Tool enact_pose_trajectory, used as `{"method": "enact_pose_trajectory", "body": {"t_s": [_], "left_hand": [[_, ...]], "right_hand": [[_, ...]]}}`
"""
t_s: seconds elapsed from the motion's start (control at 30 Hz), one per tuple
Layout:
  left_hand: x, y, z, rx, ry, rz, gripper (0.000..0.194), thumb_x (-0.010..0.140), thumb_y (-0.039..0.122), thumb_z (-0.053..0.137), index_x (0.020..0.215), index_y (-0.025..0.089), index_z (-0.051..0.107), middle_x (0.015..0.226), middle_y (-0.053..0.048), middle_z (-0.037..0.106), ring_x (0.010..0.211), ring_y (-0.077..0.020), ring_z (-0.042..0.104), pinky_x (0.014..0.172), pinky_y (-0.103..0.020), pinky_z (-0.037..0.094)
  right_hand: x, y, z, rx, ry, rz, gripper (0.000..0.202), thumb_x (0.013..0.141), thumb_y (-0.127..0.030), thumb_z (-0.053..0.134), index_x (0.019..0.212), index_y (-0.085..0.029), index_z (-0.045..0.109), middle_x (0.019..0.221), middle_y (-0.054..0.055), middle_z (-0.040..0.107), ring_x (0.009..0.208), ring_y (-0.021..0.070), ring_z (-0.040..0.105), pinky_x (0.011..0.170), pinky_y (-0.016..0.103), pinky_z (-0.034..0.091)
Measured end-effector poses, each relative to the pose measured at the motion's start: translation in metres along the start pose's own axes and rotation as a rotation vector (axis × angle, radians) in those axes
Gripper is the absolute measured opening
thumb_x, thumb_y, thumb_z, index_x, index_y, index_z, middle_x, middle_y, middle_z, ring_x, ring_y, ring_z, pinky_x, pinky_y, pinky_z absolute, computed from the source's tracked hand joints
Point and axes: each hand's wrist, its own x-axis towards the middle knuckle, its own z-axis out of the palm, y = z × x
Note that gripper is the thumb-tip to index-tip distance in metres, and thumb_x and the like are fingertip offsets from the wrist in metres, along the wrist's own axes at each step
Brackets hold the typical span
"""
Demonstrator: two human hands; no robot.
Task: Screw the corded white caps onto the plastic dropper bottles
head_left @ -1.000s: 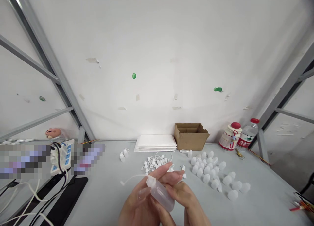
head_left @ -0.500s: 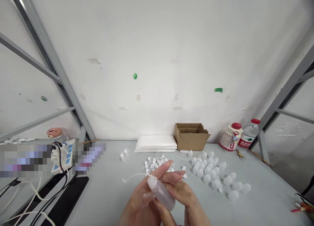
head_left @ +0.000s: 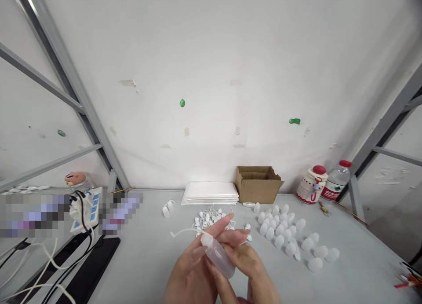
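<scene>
A translucent squeeze bottle (head_left: 220,259) lies tilted between my hands, its white cap (head_left: 207,239) toward the upper left. From the cap a thin white strap (head_left: 188,230) trails leftward. My left hand (head_left: 193,271) is around the cap end, thumb against the neck and cap, fingers stretched behind the bottle to the right. My right hand (head_left: 252,266) grips the bottle's body between thumb and fingers. Beyond my fingers lies a pile of small white caps with straps (head_left: 211,217), partly hidden by my left hand.
Many translucent bottles (head_left: 280,229) stand or lie at the right. Behind are stacked white packets (head_left: 210,193) and a cardboard box (head_left: 259,185). Two small capped bottles (head_left: 166,211) stand left of the caps. A drink bottle (head_left: 336,181), a decorated jar (head_left: 311,185) and a power strip (head_left: 86,210) flank the table.
My left thumb has moved up along the bottle to its neck and cap. The strap's free end has shifted right and slightly up. Both hands still hold the bottle.
</scene>
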Motion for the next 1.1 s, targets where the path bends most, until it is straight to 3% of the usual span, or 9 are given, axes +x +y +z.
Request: {"method": "enact_pose_trajectory", "body": {"t_s": [0.27, 0.47, 0.8, 0.97, 1.1], "left_hand": [[-0.002, -0.006, 0.003, 0.049, 0.088, 0.076, 0.038, 0.079, 0.032, 0.054, 0.116, 0.023, 0.06, 0.107, -0.008, 0.066, 0.116, -0.0284, 0.048, 0.104, -0.043, 0.026], [-0.005, -0.008, 0.001, 0.018, 0.089, 0.051, 0.03, 0.077, 0.035, 0.055, 0.102, 0.02, 0.066, 0.097, -0.008, 0.067, 0.111, -0.0301, 0.051, 0.1, -0.045, 0.031], [-0.004, -0.006, 0.009, 0.031, 0.216, 0.044, 0.021, 0.072, 0.032, 0.06, 0.086, 0.018, 0.069, 0.084, -0.007, 0.067, 0.094, -0.0277, 0.059, 0.087, -0.038, 0.041], [-0.001, -0.007, 0.008, 0.105, 0.214, 0.101, 0.018, 0.07, 0.031, 0.059, 0.075, 0.016, 0.068, 0.077, -0.007, 0.066, 0.093, -0.0273, 0.059, 0.086, -0.037, 0.042], [0.002, -0.009, 0.002, 0.107, 0.165, 0.13, 0.02, 0.07, 0.031, 0.057, 0.076, 0.016, 0.069, 0.076, -0.008, 0.066, 0.093, -0.0284, 0.059, 0.09, -0.04, 0.04]], "right_hand": [[-0.007, 0.015, 0.007, 0.141, 0.031, -0.09, 0.037, 0.074, -0.003, 0.06, 0.107, -0.021, 0.058, 0.075, 0.003, 0.065, 0.062, 0.015, 0.061, 0.049, 0.026, 0.051], [-0.01, 0.019, 0.006, 0.063, 0.083, -0.152, 0.037, 0.077, -0.01, 0.06, 0.111, -0.024, 0.056, 0.086, 0.007, 0.066, 0.083, 0.0214, 0.065, 0.064, 0.035, 0.057], [-0.008, 0.021, 0.009, 0.023, 0.131, -0.238, 0.038, 0.074, -0.004, 0.062, 0.109, -0.02, 0.058, 0.086, 0.009, 0.064, 0.082, 0.0209, 0.063, 0.062, 0.033, 0.056], [-0.013, 0.023, 0.008, 0.018, 0.101, -0.215, 0.04, 0.073, -0.004, 0.063, 0.109, -0.02, 0.059, 0.086, 0.009, 0.065, 0.078, 0.0198, 0.064, 0.063, 0.032, 0.056], [-0.016, 0.022, 0.01, 0.06, 0.084, -0.116, 0.037, 0.072, -0.004, 0.064, 0.106, -0.02, 0.061, 0.087, 0.009, 0.067, 0.081, 0.0213, 0.065, 0.065, 0.032, 0.056]]}}
